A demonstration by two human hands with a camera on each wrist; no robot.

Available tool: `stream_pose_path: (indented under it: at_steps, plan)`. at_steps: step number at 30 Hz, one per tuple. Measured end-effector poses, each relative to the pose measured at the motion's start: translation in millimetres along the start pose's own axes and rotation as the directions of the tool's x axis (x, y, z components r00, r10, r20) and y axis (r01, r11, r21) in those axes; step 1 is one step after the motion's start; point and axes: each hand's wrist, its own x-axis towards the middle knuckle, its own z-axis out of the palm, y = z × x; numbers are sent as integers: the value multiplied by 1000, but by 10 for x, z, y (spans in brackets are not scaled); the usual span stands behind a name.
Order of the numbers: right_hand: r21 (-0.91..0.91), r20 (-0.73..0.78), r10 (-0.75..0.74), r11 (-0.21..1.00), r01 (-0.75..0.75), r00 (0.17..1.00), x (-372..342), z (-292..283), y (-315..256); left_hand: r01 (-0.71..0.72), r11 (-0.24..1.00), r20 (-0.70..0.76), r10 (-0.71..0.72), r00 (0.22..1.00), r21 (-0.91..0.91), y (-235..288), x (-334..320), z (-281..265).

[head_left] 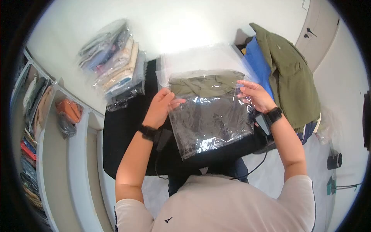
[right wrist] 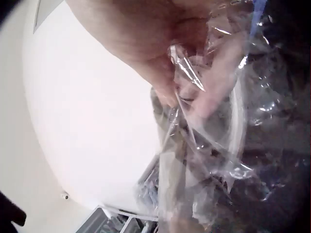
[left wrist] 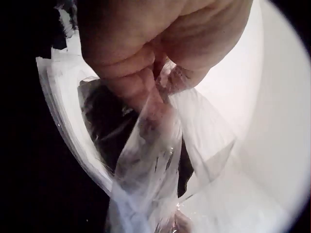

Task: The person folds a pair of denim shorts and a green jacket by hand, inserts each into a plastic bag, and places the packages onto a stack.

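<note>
A clear plastic bag (head_left: 210,123) is stretched between my two hands over the black table, its lower end toward my body. Folded olive-green cloth (head_left: 206,85) shows at the bag's upper part. My left hand (head_left: 159,106) pinches the film at the left side, and in the left wrist view the plastic hangs in creases below thumb and fingers. At the right side my right hand (head_left: 258,96) pinches the film between thumb and fingers. The right wrist view has shiny plastic (right wrist: 189,73) lying over those fingers, with an olive strip (right wrist: 170,141) below them.
Flat clear bags (head_left: 201,58) lie on the table behind. Packed garments (head_left: 119,69) are stacked at the back left. A pile of clothes (head_left: 286,73), olive and blue, stands at the right. Shelves (head_left: 58,143) with bagged goods line the left side. Cables hang from both wrists.
</note>
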Motion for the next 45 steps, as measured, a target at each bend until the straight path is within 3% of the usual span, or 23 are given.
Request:
stream_pose_path:
  at_steps: [3,5,7,9,11,13,16,18,19,21,22,24,27,29,31,33,34,35,37,40,42,44,45]
  plan:
    - [-8,110,52,999,-51,993,-465,41,185,206,975,7,-207,978,79,3,-547,30]
    - [-78,25,332,941,-330,943,-813,2,403,332,931,4,-337,942,152,-161,-873,-112]
    - [-35,51,463,886,-462,885,-1070,-18,615,528,828,1,-538,843,190,-211,-1121,-149]
    - [100,21,405,909,-405,914,-1209,-75,640,521,827,-35,-526,849,209,-176,-1244,-190]
    - [-47,-103,284,956,-290,953,-1237,-162,663,341,860,-133,-315,940,380,-177,-1311,-236]
    - [-400,-138,-28,916,-29,990,-1234,-179,661,301,853,-135,-270,954,426,-189,-1319,-220]
    - [-444,-69,-102,894,60,992,-1151,-78,620,284,893,-111,-261,959,348,-272,-1251,-242]
    - [-91,-206,167,978,-188,964,-1025,-42,567,254,919,-230,-189,955,301,-328,-1090,-401]
    - [-94,-201,162,979,-184,966,-941,-34,533,249,920,-233,-182,955,302,-296,-975,-452]
    - [56,-58,346,938,-343,936,-745,-45,453,-10,684,-106,127,986,729,-206,-712,-511]
    - [36,38,378,924,-380,925,-603,-106,485,-15,681,-109,139,984,732,-196,-602,-527]
    - [6,11,409,913,-409,913,-472,17,435,-131,478,52,176,983,869,-227,-403,-540]
    - [-26,-34,493,869,-494,870,-419,326,278,-69,357,87,-34,996,931,-276,-264,-492]
    - [-34,-21,459,887,-460,888,-378,309,352,-53,358,113,-147,983,932,-282,-231,-415]
    - [73,-13,401,914,-399,916,-301,199,582,-160,388,218,-110,970,908,-434,-168,-506]
    - [172,28,308,936,-308,951,-416,299,559,-336,133,340,-7,940,932,-503,-131,-534]
    - [169,53,300,937,-305,952,-418,203,622,-268,48,272,-148,951,962,-456,-110,-513]
    - [216,33,284,934,-285,958,-423,131,696,-267,44,271,-142,952,963,-380,-124,-435]
    - [409,67,191,890,-202,979,-517,141,703,-253,-205,213,-196,957,946,-305,-158,-317]
    - [441,15,147,887,-138,989,-677,38,754,-208,-215,154,-244,957,954,-317,26,-351]
    - [414,-26,204,894,-175,979,-820,-55,732,-196,-222,160,-173,972,955,-386,125,-374]
    - [497,-9,102,864,-84,995,-886,-91,809,-188,-226,168,-102,980,956,-423,188,-341]
    - [514,-11,81,855,-63,997,-939,-69,773,-206,-330,238,59,970,921,-432,209,-289]
